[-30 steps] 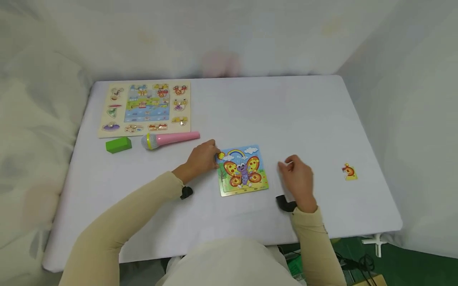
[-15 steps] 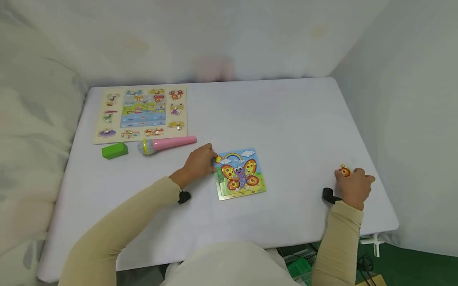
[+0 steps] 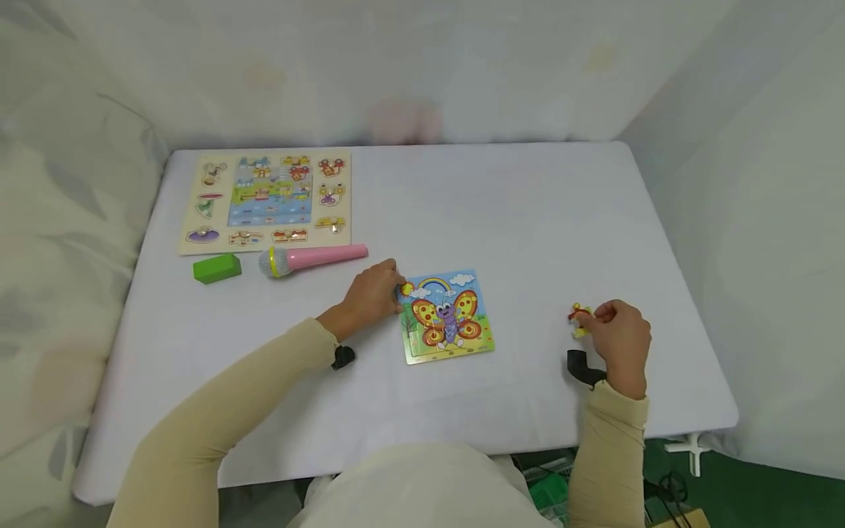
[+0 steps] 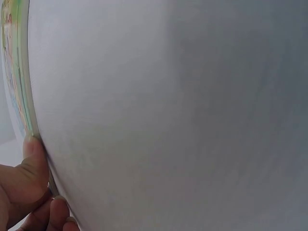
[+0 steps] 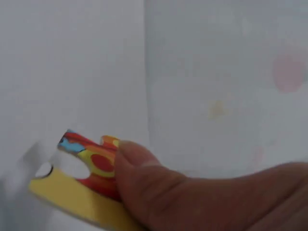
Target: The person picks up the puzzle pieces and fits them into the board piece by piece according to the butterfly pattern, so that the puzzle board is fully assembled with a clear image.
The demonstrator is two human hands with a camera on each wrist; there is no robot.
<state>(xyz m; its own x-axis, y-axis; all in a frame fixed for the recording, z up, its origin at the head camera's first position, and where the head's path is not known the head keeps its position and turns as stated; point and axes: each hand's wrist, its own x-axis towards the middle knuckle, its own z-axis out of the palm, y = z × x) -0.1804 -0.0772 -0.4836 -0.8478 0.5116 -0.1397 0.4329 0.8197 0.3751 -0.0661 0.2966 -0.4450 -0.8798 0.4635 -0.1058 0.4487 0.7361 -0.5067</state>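
Note:
In the head view a square butterfly puzzle [image 3: 447, 315] lies on the white table. My left hand [image 3: 371, 292] pinches its left edge near the sun corner. The left wrist view shows the thumb [image 4: 32, 159] along the board's rim, with other fingers curled beside it. To the right, my right hand [image 3: 619, 339] pinches a puzzle piece [image 3: 578, 323] above the table, apart from the board. Close up in the right wrist view, the piece [image 5: 96, 166] is yellow, red and light blue, with a notched outline. The thumb covers part of it.
A larger peg puzzle board [image 3: 267, 198] lies at the back left of the table [image 3: 488, 213]. In front of it are a pink toy microphone [image 3: 323, 256] and a green block [image 3: 218, 268]. White walls stand behind and to the right.
My right hand went out to the piece at the far right, took hold of it and brought it back leftward. The left hand stays at the butterfly puzzle's edge.

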